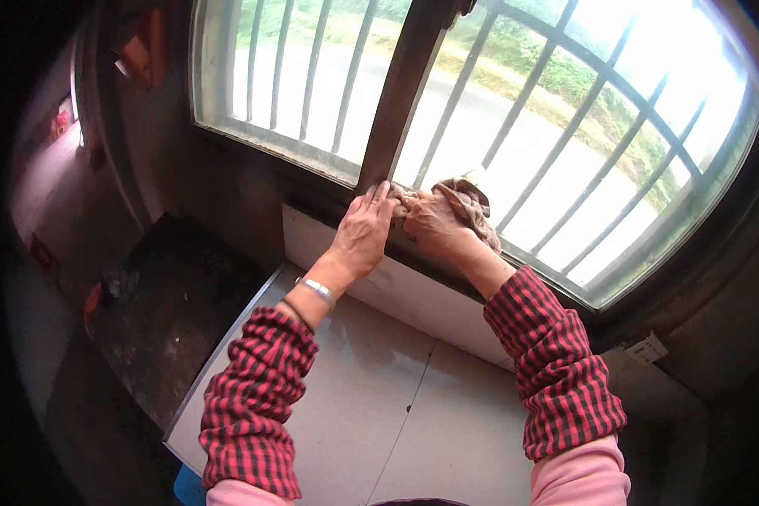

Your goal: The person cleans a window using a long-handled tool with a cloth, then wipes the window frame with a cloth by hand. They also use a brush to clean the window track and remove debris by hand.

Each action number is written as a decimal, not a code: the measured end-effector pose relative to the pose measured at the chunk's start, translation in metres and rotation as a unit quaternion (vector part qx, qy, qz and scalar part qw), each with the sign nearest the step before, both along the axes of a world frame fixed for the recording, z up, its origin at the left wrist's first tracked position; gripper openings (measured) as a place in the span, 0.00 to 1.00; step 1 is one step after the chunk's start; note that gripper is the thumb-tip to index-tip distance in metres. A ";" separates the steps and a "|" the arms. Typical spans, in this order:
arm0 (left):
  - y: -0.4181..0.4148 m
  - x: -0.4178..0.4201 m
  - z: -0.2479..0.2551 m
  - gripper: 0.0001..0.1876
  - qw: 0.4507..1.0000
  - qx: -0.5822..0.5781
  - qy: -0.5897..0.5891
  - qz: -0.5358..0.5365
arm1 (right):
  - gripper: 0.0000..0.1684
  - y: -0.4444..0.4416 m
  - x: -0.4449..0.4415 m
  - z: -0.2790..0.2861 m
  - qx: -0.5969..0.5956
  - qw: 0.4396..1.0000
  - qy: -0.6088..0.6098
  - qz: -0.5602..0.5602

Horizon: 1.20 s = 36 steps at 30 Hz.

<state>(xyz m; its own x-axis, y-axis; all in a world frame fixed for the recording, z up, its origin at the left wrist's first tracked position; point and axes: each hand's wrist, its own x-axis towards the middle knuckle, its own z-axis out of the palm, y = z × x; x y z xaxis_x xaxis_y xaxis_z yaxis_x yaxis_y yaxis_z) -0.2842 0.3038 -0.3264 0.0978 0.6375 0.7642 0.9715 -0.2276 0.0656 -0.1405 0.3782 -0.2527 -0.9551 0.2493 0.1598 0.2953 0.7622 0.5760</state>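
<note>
My right hand (pixel 439 221) grips a crumpled, brownish cloth (pixel 468 199) at the bottom of the barred window. Part of the cloth bunches out between both hands, against the lower window frame. Beside it, my left hand (pixel 364 231) lies with its fingers stretched over the foot of the dark window mullion (pixel 403 95). Whether the left fingers also pinch the cloth is hidden. Checked red-and-black sleeve covers (pixel 253 405) wrap both forearms, and a metal bracelet (pixel 316 288) circles the left wrist.
Below the hands spreads a pale tiled counter (pixel 360 379) with a low tiled backsplash (pixel 310 237). A white wall socket (pixel 647 348) sits at right. Metal bars (pixel 531 101) cross the window outside. At left is a dark, stained surface (pixel 164 329) bearing a crumpled plastic-like clump (pixel 120 281).
</note>
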 end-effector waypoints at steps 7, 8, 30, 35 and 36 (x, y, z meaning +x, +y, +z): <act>0.002 -0.009 -0.021 0.15 0.982 -0.025 0.129 0.137 | 0.15 -0.005 0.091 -0.012 -0.035 0.989 -0.029 -0.138; 0.006 -0.001 -0.020 0.14 0.986 -0.011 0.126 0.110 | 0.11 0.001 0.123 -0.017 -0.063 0.984 -0.006 -0.165; 0.037 0.036 -0.020 0.35 0.961 -0.243 0.090 0.097 | 0.09 -0.046 0.374 -0.002 0.030 0.841 0.219 -0.494; 0.034 0.023 -0.025 0.38 0.954 -0.242 0.121 0.129 | 0.03 -0.046 0.340 0.120 0.340 0.825 0.331 -0.307; 0.035 0.025 -0.024 0.39 0.957 -0.238 0.118 0.120 | 0.09 -0.037 0.342 0.149 0.412 0.796 0.317 -0.310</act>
